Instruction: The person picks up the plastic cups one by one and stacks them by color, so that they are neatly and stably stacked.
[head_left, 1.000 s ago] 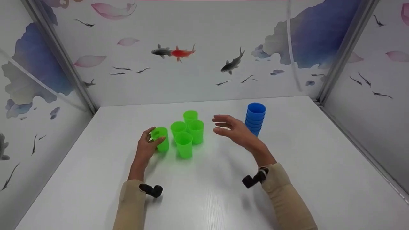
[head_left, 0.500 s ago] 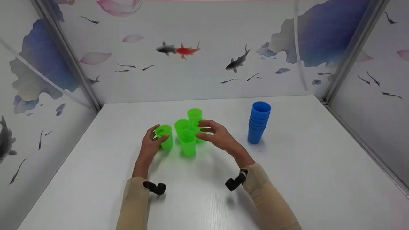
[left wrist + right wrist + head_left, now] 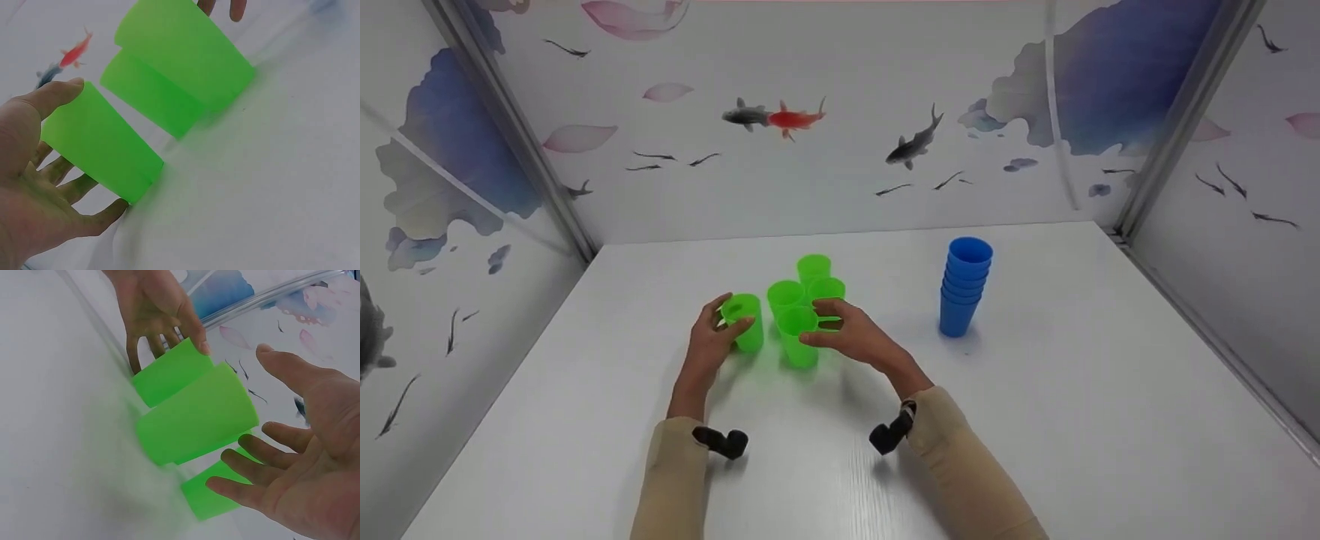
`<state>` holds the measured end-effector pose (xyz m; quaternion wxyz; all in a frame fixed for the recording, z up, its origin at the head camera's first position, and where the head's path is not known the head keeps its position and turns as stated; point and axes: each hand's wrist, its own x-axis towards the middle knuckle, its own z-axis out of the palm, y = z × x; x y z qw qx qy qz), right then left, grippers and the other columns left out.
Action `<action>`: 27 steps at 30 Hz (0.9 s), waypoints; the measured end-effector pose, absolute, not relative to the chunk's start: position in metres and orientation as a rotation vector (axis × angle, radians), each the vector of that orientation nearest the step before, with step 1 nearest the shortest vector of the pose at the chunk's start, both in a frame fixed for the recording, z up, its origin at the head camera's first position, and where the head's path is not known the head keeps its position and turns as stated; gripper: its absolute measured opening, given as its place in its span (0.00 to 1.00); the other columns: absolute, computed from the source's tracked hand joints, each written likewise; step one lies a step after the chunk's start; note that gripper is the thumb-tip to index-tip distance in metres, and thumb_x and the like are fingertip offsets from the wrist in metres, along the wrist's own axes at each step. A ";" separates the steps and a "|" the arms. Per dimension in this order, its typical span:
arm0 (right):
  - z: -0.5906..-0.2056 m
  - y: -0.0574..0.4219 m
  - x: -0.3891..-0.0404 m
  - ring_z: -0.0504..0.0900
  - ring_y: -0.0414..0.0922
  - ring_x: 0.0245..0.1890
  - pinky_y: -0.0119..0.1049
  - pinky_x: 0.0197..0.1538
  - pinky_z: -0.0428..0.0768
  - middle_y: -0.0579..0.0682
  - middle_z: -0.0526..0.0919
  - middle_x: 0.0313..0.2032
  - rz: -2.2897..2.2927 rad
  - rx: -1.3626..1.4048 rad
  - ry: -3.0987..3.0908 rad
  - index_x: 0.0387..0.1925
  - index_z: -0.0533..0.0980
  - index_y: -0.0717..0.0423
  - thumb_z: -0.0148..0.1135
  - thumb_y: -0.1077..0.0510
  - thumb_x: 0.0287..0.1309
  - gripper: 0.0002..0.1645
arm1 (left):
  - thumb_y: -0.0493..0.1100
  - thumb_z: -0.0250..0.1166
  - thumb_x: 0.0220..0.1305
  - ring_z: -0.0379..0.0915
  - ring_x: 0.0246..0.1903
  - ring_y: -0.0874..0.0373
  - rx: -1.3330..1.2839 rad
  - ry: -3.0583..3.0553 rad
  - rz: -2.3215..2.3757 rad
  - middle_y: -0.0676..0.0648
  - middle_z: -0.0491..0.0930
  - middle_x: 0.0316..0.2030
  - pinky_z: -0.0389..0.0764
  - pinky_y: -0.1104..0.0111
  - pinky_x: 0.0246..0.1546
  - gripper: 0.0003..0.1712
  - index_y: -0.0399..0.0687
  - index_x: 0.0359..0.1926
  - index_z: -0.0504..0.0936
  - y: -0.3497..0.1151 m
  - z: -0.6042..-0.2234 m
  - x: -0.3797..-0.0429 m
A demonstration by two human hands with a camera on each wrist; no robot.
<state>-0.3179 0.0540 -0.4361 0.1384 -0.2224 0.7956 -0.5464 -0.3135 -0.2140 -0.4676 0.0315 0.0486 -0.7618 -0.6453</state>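
My left hand [image 3: 707, 349] holds a green plastic cup [image 3: 749, 336] upright at the left end of a green group. In the left wrist view its thumb lies at the rim of that cup [image 3: 101, 143], with the fingers around the far side. Just right of it stands another green cup [image 3: 796, 351], the nearest of the group. My right hand [image 3: 855, 335] reaches in beside this cup, thumb and fingers spread apart. The right wrist view shows the right palm [image 3: 315, 467] holding nothing, its fingertips close to the front cup's rim [image 3: 199, 413].
Behind the front cup stand three more green cups, at left [image 3: 784, 291], right [image 3: 828, 287] and back [image 3: 814, 264]. A stack of nested blue cups [image 3: 960, 311] is farther right. Printed wall panels [image 3: 840, 195] enclose the white table [image 3: 1072, 390] at the back and sides.
My right hand has moved left from near the blue stack to the front green cup, coming lower. My left hand keeps its hold on the left cup.
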 end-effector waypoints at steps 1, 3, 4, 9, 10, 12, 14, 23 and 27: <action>-0.438 0.053 -0.318 0.70 0.54 0.71 0.50 0.69 0.74 0.53 0.68 0.71 -1.579 -0.641 2.299 0.73 0.62 0.53 0.71 0.42 0.58 0.48 | 0.50 0.68 0.67 0.52 0.77 0.41 0.155 -2.347 -1.987 0.39 0.51 0.79 0.64 0.51 0.74 0.45 0.52 0.78 0.55 -0.214 -0.468 -0.314; -0.440 0.051 -0.319 0.71 0.55 0.70 0.50 0.68 0.75 0.53 0.69 0.71 -1.586 -0.638 2.299 0.73 0.62 0.52 0.72 0.43 0.57 0.48 | 0.49 0.68 0.67 0.53 0.76 0.42 0.160 -2.348 -1.990 0.40 0.51 0.79 0.65 0.51 0.73 0.45 0.53 0.78 0.55 -0.214 -0.468 -0.314; -0.441 0.050 -0.320 0.71 0.54 0.70 0.50 0.68 0.75 0.53 0.69 0.71 -1.592 -0.635 2.301 0.73 0.62 0.51 0.72 0.43 0.57 0.48 | 0.49 0.68 0.67 0.54 0.76 0.42 0.157 -2.347 -1.995 0.40 0.51 0.79 0.66 0.51 0.73 0.45 0.52 0.78 0.55 -0.214 -0.468 -0.314; -0.442 0.046 -0.323 0.72 0.55 0.69 0.50 0.67 0.76 0.54 0.70 0.70 -1.619 -0.633 2.314 0.73 0.63 0.49 0.74 0.45 0.55 0.48 | 0.49 0.67 0.67 0.55 0.76 0.42 0.153 -2.327 -2.017 0.40 0.53 0.78 0.67 0.51 0.72 0.44 0.52 0.78 0.54 -0.213 -0.467 -0.313; -0.442 0.045 -0.324 0.72 0.55 0.69 0.50 0.66 0.77 0.55 0.70 0.70 -1.613 -0.634 2.317 0.73 0.63 0.49 0.74 0.45 0.55 0.48 | 0.48 0.67 0.67 0.55 0.76 0.42 0.150 -2.322 -2.023 0.40 0.52 0.78 0.66 0.50 0.72 0.44 0.52 0.78 0.54 -0.212 -0.467 -0.313; -0.444 0.043 -0.325 0.72 0.55 0.69 0.49 0.66 0.77 0.55 0.69 0.70 -1.593 -0.632 2.326 0.73 0.63 0.49 0.74 0.45 0.55 0.48 | 0.48 0.67 0.68 0.54 0.76 0.42 0.151 -2.316 -2.035 0.40 0.51 0.79 0.65 0.50 0.73 0.44 0.52 0.78 0.54 -0.212 -0.466 -0.313; -0.446 0.041 -0.325 0.72 0.55 0.69 0.49 0.65 0.78 0.54 0.69 0.70 -1.574 -0.629 2.341 0.73 0.64 0.48 0.75 0.45 0.54 0.48 | 0.48 0.66 0.68 0.52 0.77 0.41 0.149 -2.313 -2.045 0.40 0.51 0.79 0.64 0.50 0.74 0.44 0.52 0.78 0.53 -0.212 -0.465 -0.312; -0.443 0.036 -0.326 0.76 0.54 0.65 0.47 0.62 0.80 0.51 0.72 0.68 -1.559 -0.617 2.389 0.70 0.69 0.47 0.75 0.47 0.55 0.43 | 0.46 0.67 0.68 0.57 0.75 0.43 0.140 -2.289 -2.047 0.40 0.55 0.77 0.66 0.51 0.72 0.44 0.52 0.78 0.55 -0.212 -0.468 -0.316; -0.435 0.037 -0.325 0.75 0.54 0.65 0.47 0.62 0.80 0.52 0.71 0.69 -1.526 -0.640 2.398 0.70 0.68 0.47 0.74 0.45 0.55 0.43 | 0.47 0.68 0.67 0.56 0.75 0.42 0.163 -2.308 -2.024 0.39 0.55 0.78 0.66 0.51 0.73 0.45 0.52 0.78 0.55 -0.213 -0.470 -0.315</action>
